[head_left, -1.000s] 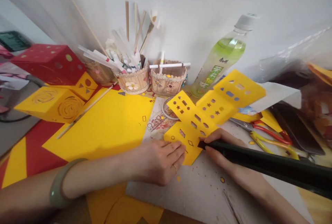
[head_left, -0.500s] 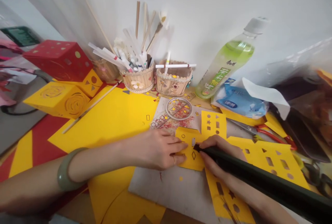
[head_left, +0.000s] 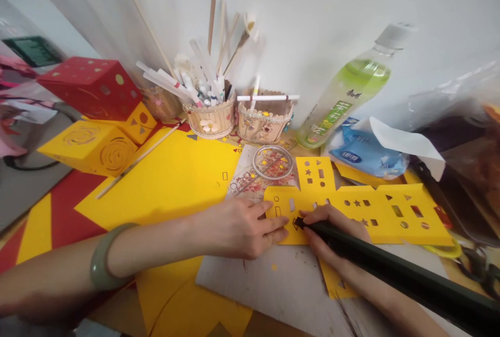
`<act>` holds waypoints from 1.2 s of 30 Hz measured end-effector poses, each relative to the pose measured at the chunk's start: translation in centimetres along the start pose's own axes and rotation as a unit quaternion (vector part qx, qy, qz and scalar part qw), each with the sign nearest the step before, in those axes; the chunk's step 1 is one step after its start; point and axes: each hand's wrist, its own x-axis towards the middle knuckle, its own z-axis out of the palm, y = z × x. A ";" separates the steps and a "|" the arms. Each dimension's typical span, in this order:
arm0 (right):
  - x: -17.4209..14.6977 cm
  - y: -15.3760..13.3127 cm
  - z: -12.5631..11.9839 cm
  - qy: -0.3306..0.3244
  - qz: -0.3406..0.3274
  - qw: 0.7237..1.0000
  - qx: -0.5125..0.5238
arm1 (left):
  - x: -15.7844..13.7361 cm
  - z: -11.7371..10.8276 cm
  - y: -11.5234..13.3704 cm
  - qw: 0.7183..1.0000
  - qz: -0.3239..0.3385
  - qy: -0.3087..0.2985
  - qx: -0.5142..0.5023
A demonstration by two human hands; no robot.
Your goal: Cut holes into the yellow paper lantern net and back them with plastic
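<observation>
My left hand (head_left: 246, 227) lies with fingers spread flat on the left panel of a yellow paper box net (head_left: 353, 230), holding nothing. In my right hand (head_left: 336, 227) is a long black craft knife (head_left: 375, 248), gripped near its tip. That tip touches the panel beside a drawn diamond outline, just right of my left fingertips. Circle and rectangle outlines are drawn on the same panel, and one rectangle is cut out. Cut-out stars, circles, triangles and rectangles show in the other panels. Under the net is a grey cutting board (head_left: 250, 279). The blade itself is too small to make out.
A round ring-shaped dish (head_left: 272, 176) with scraps lies behind the net. Farther back stand a marker basket (head_left: 211, 121), a smaller basket (head_left: 263, 123), a green drink bottle (head_left: 344, 97) and a tissue pack (head_left: 363, 152). Red (head_left: 91, 84) and yellow paper boxes (head_left: 88, 147) sit left.
The yellow net has turned, its right side swinging away from me. The knife tip has shifted from near the cut rectangle to the diamond outline. My left fingers have moved slightly right.
</observation>
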 end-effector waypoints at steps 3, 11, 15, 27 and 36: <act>0.0 0.0 0.1 0.006 -0.006 1.000 -0.002 | 0.0 0.1 0.0 1.000 -0.001 -0.001 -0.002; 0.1 -0.1 0.4 0.011 -0.011 1.000 0.004 | -0.1 0.1 0.1 1.000 -0.003 0.005 -0.001; 0.0 0.0 0.5 0.009 -0.025 1.000 -0.007 | -0.1 0.2 0.1 1.000 -0.003 0.001 -0.005; -0.1 -0.3 0.7 0.029 -0.013 0.999 0.019 | -0.2 0.3 0.1 1.000 -0.003 0.000 -0.010; -0.1 0.4 0.5 -0.001 -0.070 0.997 -0.017 | -0.3 0.1 0.2 1.000 -0.003 -0.014 -0.006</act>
